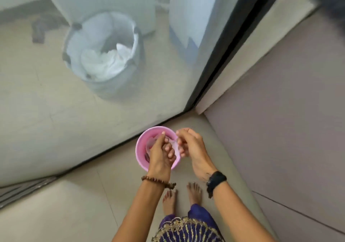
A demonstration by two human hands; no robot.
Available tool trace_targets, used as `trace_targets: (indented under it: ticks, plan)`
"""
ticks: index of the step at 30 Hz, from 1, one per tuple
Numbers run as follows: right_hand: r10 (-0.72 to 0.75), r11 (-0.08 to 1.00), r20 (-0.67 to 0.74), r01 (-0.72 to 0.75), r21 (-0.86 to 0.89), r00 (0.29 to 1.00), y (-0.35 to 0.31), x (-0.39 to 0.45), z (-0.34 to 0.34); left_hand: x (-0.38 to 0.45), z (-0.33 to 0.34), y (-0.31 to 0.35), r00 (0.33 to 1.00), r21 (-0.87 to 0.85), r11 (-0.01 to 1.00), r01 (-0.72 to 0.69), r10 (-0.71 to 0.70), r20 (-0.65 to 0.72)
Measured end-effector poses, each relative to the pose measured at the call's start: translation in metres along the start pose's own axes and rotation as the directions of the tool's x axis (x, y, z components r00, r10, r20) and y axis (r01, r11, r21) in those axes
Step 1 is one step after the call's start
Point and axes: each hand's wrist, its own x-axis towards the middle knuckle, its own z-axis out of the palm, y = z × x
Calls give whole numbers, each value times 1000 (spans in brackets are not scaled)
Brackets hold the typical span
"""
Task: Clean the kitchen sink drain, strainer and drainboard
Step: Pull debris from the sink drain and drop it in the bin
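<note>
A small pink bin (139, 149) sits low in front of my bare feet, close to the sliding door track. It is lined with a clear plastic bag (151, 143). My left hand (160, 159) is over the bin's opening, with its fingers curled round the bag's edge. My right hand (191, 146) is at the bin's right rim and pinches the same bag between thumb and fingers. Both hands hide most of the bin's inside. No sink, drain or strainer is in view.
Behind the mesh sliding door (112, 122) stands a grey waste bin (104, 86) with a white liner and crumpled white paper inside. The black door frame (220, 54) runs up to the right. A wall (280, 129) is on the right and my feet (182, 195) are on beige tiles.
</note>
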Motion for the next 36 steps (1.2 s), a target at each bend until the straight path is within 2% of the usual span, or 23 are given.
trace_targets:
  ticks: [2, 5, 9, 12, 16, 20, 22, 24, 26, 28, 31, 33, 36]
  plan:
    - [-80, 993, -2, 80, 86, 997, -57, -55, -17, -66, 41, 19, 988, 12, 1000, 1, -3, 156]
    - [-229, 959, 3, 225, 172, 973, -126, -125, -52, -146, 93, 35, 928, 14, 999, -46, 38, 371]
    - [-369, 894, -103, 383, 233, 924, -183, -199, -109, -222, 163, 24, 824, 208, 972, -109, -28, 566]
    - [-411, 852, -255, 469, 234, 875, -209, -243, -163, -263, 223, -3, 744, 443, 874, -198, -161, 648]
    - [-443, 792, -440, 571, 216, 781, -231, -281, -249, -291, 305, -54, 640, 595, 718, -361, -274, 718]
    - [-420, 791, -622, 603, 105, 660, -239, -289, -354, -290, 394, -113, 566, 637, 460, -618, -303, 767]
    - [-373, 836, -691, 547, 40, 620, -237, -276, -413, -272, 439, -143, 553, 617, 268, -740, -280, 785]
    - [-313, 887, -734, 463, 1, 603, -230, -251, -465, -244, 478, -171, 578, 609, 37, -792, -272, 769]
    - [-240, 934, -754, 357, -8, 612, -220, -221, -506, -209, 506, -200, 639, 614, -182, -768, -265, 722]
    - [-177, 973, -746, 230, -33, 642, -207, -190, -536, -174, 520, -230, 727, 645, -342, -684, -246, 641]
    - [-165, 979, -696, 30, -203, 699, -187, -145, -566, -133, 528, -271, 795, 563, -602, -566, -216, 567]
    - [-196, 929, -674, -85, -359, 712, -177, -119, -579, -112, 528, -294, 805, 483, -709, -514, -203, 557]
    - [-291, 820, -639, -159, -551, 712, -169, -90, -590, -94, 523, -318, 780, 365, -784, -501, -226, 584]
